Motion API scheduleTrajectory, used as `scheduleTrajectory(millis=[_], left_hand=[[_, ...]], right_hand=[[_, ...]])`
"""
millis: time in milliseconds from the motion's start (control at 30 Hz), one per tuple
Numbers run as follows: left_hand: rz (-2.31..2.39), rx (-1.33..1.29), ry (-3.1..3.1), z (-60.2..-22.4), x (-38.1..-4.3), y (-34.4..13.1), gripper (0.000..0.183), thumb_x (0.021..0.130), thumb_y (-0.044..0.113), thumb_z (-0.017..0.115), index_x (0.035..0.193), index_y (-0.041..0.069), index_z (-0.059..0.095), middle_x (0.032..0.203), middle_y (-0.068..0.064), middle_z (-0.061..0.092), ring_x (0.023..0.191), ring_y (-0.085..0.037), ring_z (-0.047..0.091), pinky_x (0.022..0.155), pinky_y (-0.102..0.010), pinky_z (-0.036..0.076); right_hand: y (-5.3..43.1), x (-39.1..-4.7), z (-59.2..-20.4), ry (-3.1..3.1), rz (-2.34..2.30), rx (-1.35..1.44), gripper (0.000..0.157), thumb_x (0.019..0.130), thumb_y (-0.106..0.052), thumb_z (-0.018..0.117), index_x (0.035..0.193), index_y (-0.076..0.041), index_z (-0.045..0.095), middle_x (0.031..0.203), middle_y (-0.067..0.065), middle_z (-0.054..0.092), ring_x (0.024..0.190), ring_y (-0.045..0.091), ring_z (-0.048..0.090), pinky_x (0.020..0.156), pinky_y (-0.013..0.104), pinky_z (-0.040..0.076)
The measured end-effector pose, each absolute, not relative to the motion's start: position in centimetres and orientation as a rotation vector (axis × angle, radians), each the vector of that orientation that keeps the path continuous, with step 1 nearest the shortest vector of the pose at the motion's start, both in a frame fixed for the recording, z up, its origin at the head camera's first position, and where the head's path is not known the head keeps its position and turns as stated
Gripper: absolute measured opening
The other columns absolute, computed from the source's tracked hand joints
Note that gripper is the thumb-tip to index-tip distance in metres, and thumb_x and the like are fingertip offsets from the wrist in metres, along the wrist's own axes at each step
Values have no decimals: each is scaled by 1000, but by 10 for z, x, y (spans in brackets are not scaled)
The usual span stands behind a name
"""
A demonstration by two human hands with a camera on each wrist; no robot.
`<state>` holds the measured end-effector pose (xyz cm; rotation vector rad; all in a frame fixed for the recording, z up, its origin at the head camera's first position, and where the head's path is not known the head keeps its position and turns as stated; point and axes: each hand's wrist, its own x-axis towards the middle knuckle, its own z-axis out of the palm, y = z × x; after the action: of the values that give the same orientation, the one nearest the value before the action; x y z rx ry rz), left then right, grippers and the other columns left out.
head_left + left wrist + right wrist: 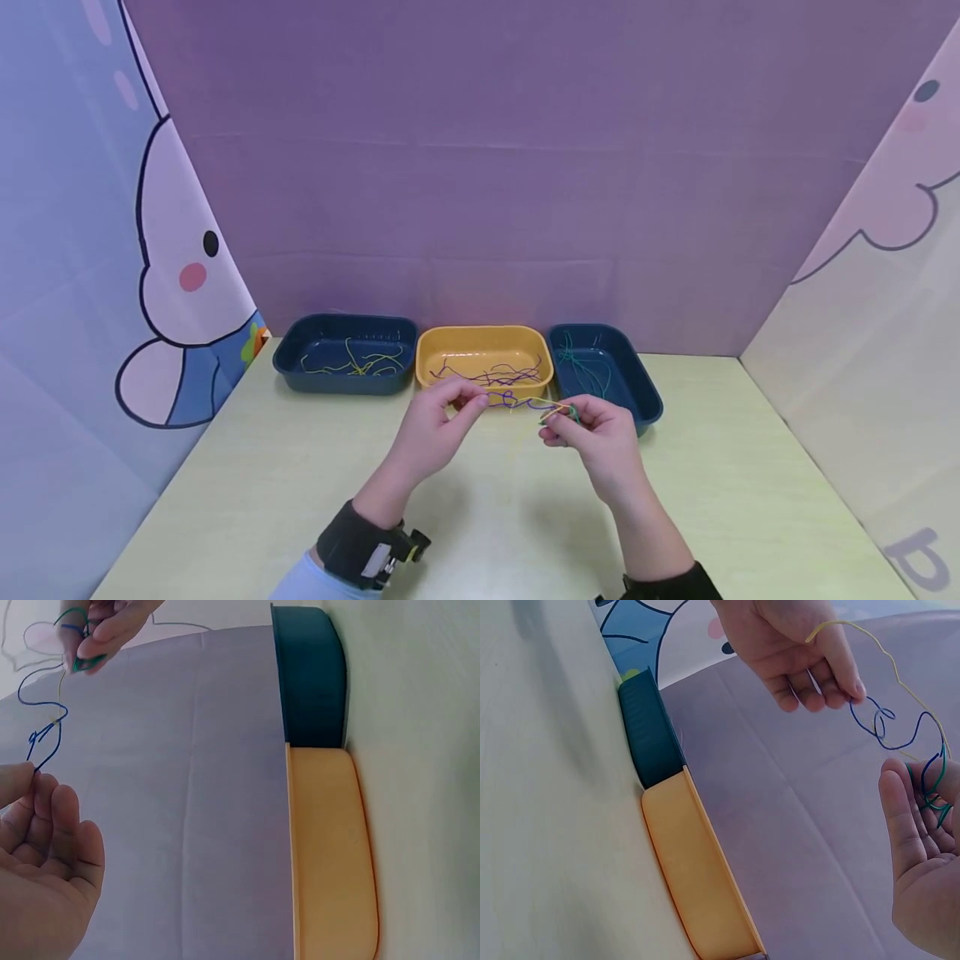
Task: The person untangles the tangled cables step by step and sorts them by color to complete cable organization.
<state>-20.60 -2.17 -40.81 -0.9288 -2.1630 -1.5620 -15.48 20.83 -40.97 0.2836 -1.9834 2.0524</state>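
Between my two hands, above the table and in front of the yellow tray, stretches a thin blue string (60, 739) with loose loops in it. My left hand (433, 425) pinches one end of it between thumb and index finger. The other end runs into my right hand (603, 437), whose thumb and fingers pinch it together with a yellow string (895, 664) and a green string (937, 806). Green coils hang about the right fingers, and the yellow string arcs across toward the left hand in the right wrist view. Where the strings meet is partly hidden by the right fingers.
Three trays stand in a row at the table's back: a dark blue tray (341, 383) with yellow strings, a yellow tray (483, 340) with purple-blue strings, and another dark blue tray (647, 404) with green strings. Cloth screens (480, 200) close off the back and sides.
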Motion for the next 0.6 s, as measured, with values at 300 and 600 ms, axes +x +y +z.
scheduleTrajectory(millis=[300, 600], left_hand=[[-1576, -823, -2126, -394, -207, -39, 5, 91, 6, 65, 94, 9, 68, 82, 0, 60, 78, -15, 53, 70, -38, 51], [-1545, -715, -2081, -397, -223, -60, 8, 93, 15, 64, 94, 8, 68, 83, 3, 61, 76, -12, 52, 64, -28, 50]], right_hand=[[219, -155, -405, -1954, 2015, 249, 18, 85, -3, 71, 92, 11, 63, 86, 24, 67, 74, 37, 65, 71, 40, 57], [229, -159, -406, -1948, 1976, 273, 18, 85, -4, 72, 90, 11, 63, 82, 19, 68, 72, 33, 66, 70, 36, 57]])
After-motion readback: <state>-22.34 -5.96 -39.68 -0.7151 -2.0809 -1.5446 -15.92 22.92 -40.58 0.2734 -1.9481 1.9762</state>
